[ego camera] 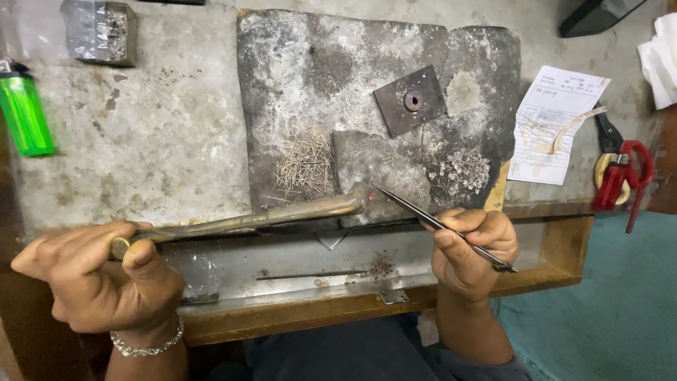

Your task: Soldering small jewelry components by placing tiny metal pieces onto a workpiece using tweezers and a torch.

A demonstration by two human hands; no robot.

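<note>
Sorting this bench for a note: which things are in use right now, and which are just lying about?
In use: left hand holding brass torch; right hand holding tweezers; slab; pins.
Lying about: lighter; paper; red tool.

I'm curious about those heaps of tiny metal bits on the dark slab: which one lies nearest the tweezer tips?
The heap of small pale clustered pieces, right of the tips of the thin dark tweezers. The heap of fine straight wire pins lies farther left.

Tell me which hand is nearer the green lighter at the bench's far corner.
Left. The left hand, gripping the brass torch pipe, sits below the green lighter on the same side. The right hand, holding tweezers, is far across the bench.
</note>
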